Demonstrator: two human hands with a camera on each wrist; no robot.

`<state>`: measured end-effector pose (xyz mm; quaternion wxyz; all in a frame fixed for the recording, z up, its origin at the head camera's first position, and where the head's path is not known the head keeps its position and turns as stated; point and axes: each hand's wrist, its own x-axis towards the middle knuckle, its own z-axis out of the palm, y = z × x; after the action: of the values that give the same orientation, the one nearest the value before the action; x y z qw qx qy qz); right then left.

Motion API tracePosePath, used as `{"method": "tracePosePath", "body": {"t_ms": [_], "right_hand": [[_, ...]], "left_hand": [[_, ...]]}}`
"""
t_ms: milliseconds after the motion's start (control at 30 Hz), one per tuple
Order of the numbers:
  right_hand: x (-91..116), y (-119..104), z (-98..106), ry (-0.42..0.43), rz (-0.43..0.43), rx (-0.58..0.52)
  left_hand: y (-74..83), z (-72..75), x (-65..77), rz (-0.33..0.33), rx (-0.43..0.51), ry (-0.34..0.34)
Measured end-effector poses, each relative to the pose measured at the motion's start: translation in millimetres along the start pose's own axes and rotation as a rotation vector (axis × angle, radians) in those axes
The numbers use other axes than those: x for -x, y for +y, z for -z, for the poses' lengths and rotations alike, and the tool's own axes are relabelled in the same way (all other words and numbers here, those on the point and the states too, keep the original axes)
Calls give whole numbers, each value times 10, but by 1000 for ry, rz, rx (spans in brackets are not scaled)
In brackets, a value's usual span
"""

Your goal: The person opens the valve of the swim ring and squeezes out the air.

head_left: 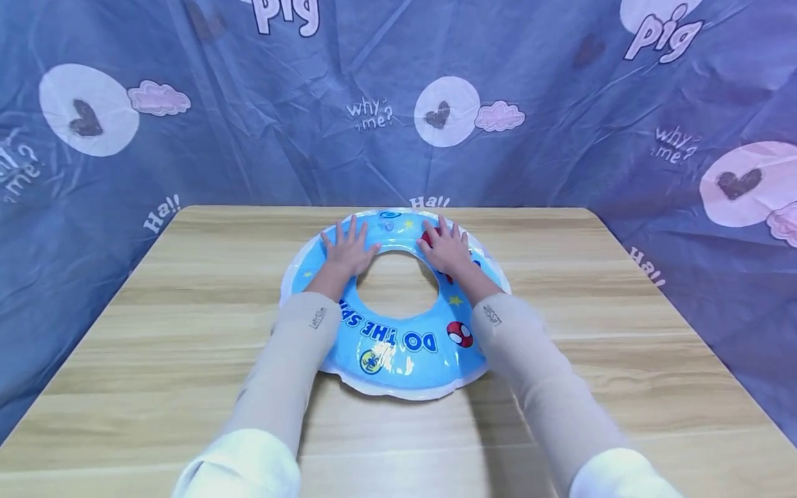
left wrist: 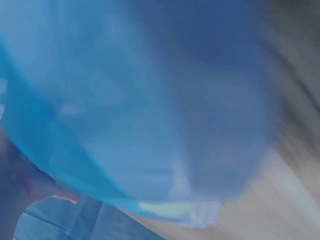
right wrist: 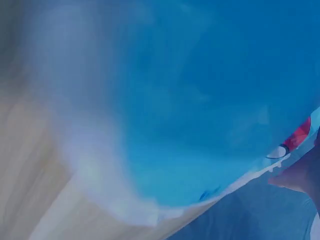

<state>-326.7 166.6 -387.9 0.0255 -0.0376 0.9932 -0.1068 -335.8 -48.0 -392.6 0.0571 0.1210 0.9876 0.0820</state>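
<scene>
An inflated blue swim ring [head_left: 405,360] with a white edge, cartoon faces, stars and blue lettering lies in the middle of the wooden table. My left hand [head_left: 349,254] rests on its far left part, fingers spread and pointing away. On the far right part lies my right hand [head_left: 446,249], its fingers also spread over the printed top. The blue side of the swim ring [left wrist: 115,100] fills much of the left wrist view, with part of the left hand [left wrist: 25,185] at lower left. In the right wrist view, the swim ring [right wrist: 200,100] hides most of the right hand [right wrist: 300,172].
The wood-grain table [head_left: 623,387] extends on all sides of the ring, and its bare top shows through the ring's hole. Behind the table's far edge hangs a blue printed cloth [head_left: 299,124] with hearts, clouds and lettering.
</scene>
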Motion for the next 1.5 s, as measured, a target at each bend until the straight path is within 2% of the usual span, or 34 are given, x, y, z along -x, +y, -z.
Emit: {"method": "tracePosePath", "body": {"t_ms": [133,267,467,667,767,900,967,1033,1100,1200,1333,1500], "right_hand": [[-53,6,13,-62,-23,27],[-77,56,-60,-117,-23,2],[-77,82,-133,-143,1,-47],[-50,106,-124,-171,-15,-21],[-41,115,-82,-200,-14,-39],[-9,113,75,-225,27,-58],[40,107,178,-214,77,-27],[130,115,267,-189,136,19],[263,146,314,-160,181,64],[483,251,275,-123,207,109],[670,428,73,-81,202,118],[714,569,-174,-56,179,63]], "left_hand": [[34,-34,-56,25,4,-8],[14,-120,-53,38,15,-24],[-14,-187,-24,51,0,-41],[14,-199,-15,43,9,-43],[7,-197,-26,34,47,-51],[-53,-141,-16,13,161,7],[-94,-77,36,-11,179,50],[-137,-7,139,-45,145,58],[-187,43,275,-93,90,32],[-290,53,486,-150,48,-24],[-467,-50,655,-151,68,-29],[-589,-243,685,-145,52,-18]]}}
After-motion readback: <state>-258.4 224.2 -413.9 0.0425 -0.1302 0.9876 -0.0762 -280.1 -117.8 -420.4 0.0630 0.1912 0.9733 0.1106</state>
